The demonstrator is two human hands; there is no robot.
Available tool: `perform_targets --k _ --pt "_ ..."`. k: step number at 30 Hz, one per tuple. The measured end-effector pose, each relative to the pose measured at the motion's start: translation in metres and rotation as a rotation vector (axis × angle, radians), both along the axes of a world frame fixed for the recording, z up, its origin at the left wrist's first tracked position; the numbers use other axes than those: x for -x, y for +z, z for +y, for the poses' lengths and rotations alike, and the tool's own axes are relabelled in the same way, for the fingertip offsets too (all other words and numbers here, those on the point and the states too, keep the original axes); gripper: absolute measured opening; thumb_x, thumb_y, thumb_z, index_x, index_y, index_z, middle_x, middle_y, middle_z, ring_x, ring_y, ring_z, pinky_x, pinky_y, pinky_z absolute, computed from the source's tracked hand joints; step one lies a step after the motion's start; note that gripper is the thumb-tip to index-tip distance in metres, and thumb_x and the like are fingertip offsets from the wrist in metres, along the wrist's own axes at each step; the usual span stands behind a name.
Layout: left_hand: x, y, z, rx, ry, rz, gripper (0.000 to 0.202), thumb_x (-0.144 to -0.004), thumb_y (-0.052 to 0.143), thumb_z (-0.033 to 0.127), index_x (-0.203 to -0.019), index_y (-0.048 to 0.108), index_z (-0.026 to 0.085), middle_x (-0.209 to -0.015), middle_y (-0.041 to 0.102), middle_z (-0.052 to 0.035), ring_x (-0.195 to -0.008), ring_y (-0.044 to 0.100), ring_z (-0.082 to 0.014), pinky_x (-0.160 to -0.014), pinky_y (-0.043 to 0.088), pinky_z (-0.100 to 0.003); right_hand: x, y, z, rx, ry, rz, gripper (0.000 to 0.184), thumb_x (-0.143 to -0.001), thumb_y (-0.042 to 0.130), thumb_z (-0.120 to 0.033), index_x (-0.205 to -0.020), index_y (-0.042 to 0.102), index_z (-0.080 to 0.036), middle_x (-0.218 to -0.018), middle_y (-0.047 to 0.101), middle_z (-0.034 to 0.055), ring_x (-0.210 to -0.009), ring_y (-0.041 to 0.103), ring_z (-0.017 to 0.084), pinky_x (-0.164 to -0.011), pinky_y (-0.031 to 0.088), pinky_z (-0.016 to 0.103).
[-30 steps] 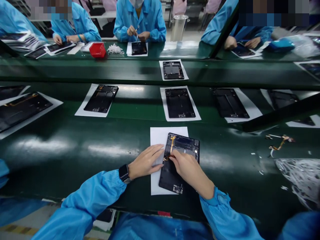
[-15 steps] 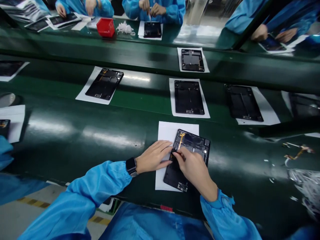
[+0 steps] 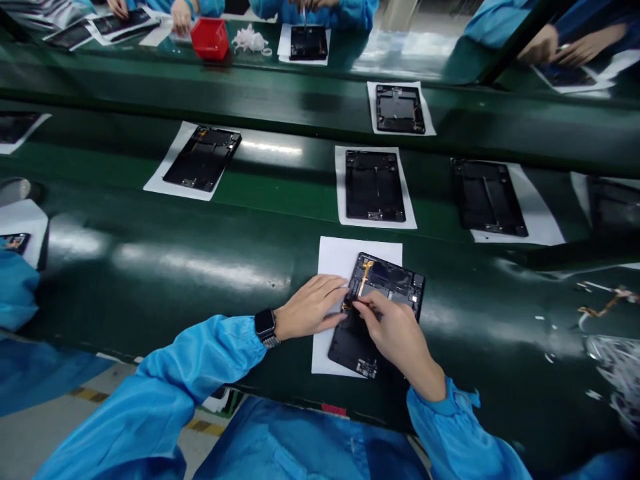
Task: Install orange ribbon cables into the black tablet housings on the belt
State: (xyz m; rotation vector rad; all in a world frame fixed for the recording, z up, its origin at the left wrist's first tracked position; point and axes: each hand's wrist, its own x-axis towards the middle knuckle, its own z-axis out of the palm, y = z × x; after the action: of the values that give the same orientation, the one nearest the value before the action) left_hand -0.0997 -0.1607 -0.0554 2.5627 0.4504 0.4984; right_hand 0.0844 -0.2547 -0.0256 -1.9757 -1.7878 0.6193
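In the head view an open black tablet housing lies tilted on a sheet of white paper in front of me. An orange flex cable runs down its upper left part. Thumb and forefinger of my right hand are pinched at the cable's lower end; the fingertips partly hide what is there. My left hand, wearing a black watch on the wrist, is open with fingers stretched out against the housing's left edge. A small orange connector piece shows between the two hands.
More tablet housings on paper lie on the green belt beyond, one straight ahead, another to the right. Loose cables and a clear plastic bag sit at right. Co-workers in blue sleeves work across, near a red bin.
My right fingertips have shifted slightly right along the housing, uncovering the small orange piece. My left hand stays at the edge. The whole view has tipped slightly.
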Motion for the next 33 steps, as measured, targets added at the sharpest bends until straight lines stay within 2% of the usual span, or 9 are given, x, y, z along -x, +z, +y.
perform_targets --k 3,7,9,11,15,19,24,28,33 --pt "0.000 0.000 0.000 -0.013 -0.017 0.008 0.042 -0.095 0.054 0.032 -0.130 0.046 0.012 -0.134 0.051 -0.0175 -0.131 0.043 -0.0285 -0.110 0.039 -0.046 0.003 0.000 -0.004 -0.016 -0.031 -0.056 0.017 -0.097 0.049 -0.030 -0.092 0.062 -0.021 -0.078 0.072 0.0031 -0.066 0.069 0.022 -0.058 0.042 0.029" --pt "0.001 0.002 -0.001 -0.034 -0.032 0.002 0.037 -0.095 0.053 0.031 -0.128 0.049 0.013 -0.134 0.050 -0.0170 -0.131 0.043 -0.0285 -0.108 0.041 -0.047 0.006 0.007 0.002 0.011 0.017 -0.115 0.018 -0.096 0.048 -0.027 -0.091 0.063 -0.020 -0.077 0.071 0.0053 -0.065 0.068 0.024 -0.056 0.042 0.031" --pt "0.001 0.004 -0.002 -0.074 -0.060 0.010 0.031 -0.095 0.053 0.030 -0.121 0.054 0.014 -0.134 0.049 -0.0172 -0.130 0.043 -0.0293 -0.107 0.041 -0.047 0.000 0.011 0.004 0.016 -0.005 0.006 0.016 -0.095 0.051 -0.028 -0.089 0.064 -0.021 -0.077 0.072 0.0037 -0.066 0.068 0.023 -0.060 0.045 0.030" --pt "0.001 0.006 -0.002 -0.132 -0.097 0.044 0.028 -0.094 0.055 0.030 -0.117 0.057 0.015 -0.135 0.048 -0.0179 -0.130 0.042 -0.0309 -0.106 0.041 -0.048 -0.009 0.012 0.000 -0.017 -0.101 0.178 0.015 -0.094 0.055 -0.032 -0.088 0.065 -0.022 -0.079 0.073 0.0025 -0.070 0.070 0.021 -0.065 0.049 0.030" --pt "-0.001 0.016 0.002 -0.249 -0.172 0.168 0.033 -0.093 0.059 0.036 -0.118 0.057 0.015 -0.134 0.048 -0.0173 -0.123 0.046 -0.0314 -0.102 0.042 -0.046 -0.024 0.004 -0.013 -0.078 -0.276 0.373 0.020 -0.091 0.060 -0.041 -0.091 0.066 -0.021 -0.084 0.074 0.0044 -0.076 0.071 0.022 -0.070 0.054 0.031" --pt "-0.003 0.029 0.014 -0.344 -0.285 0.247 0.032 -0.094 0.058 0.038 -0.115 0.056 0.015 -0.128 0.051 -0.0159 -0.116 0.051 -0.0293 -0.096 0.044 -0.042 -0.025 -0.003 -0.021 -0.061 -0.250 0.398 0.021 -0.091 0.060 -0.041 -0.093 0.066 -0.021 -0.084 0.074 0.0048 -0.077 0.071 0.022 -0.071 0.054 0.032" --pt "-0.006 0.038 0.022 -0.403 -0.384 0.282 0.027 -0.093 0.059 0.034 -0.113 0.055 0.017 -0.123 0.052 -0.0148 -0.114 0.052 -0.0294 -0.091 0.048 -0.041 -0.017 0.005 -0.018 -0.070 -0.165 0.279 0.016 -0.094 0.056 -0.036 -0.093 0.065 -0.023 -0.086 0.073 0.0021 -0.079 0.070 0.021 -0.069 0.051 0.029" --pt "-0.003 0.031 0.016 -0.334 -0.322 0.244 0.020 -0.095 0.053 0.027 -0.110 0.057 0.015 -0.127 0.050 -0.0171 -0.118 0.051 -0.0298 -0.094 0.049 -0.042 -0.007 0.010 -0.010 -0.092 -0.095 0.182 0.015 -0.095 0.053 -0.031 -0.092 0.066 -0.023 -0.087 0.073 0.0016 -0.077 0.069 0.021 -0.069 0.049 0.029" --pt "0.014 0.015 0.002 -0.166 -0.106 0.107 0.020 -0.094 0.052 0.025 -0.110 0.059 0.015 -0.136 0.046 -0.0176 -0.129 0.046 -0.0301 -0.104 0.046 -0.045 0.000 0.009 -0.004 -0.068 -0.069 0.165 0.016 -0.096 0.051 -0.029 -0.095 0.066 -0.023 -0.090 0.073 0.0033 -0.080 0.069 0.023 -0.073 0.050 0.032"
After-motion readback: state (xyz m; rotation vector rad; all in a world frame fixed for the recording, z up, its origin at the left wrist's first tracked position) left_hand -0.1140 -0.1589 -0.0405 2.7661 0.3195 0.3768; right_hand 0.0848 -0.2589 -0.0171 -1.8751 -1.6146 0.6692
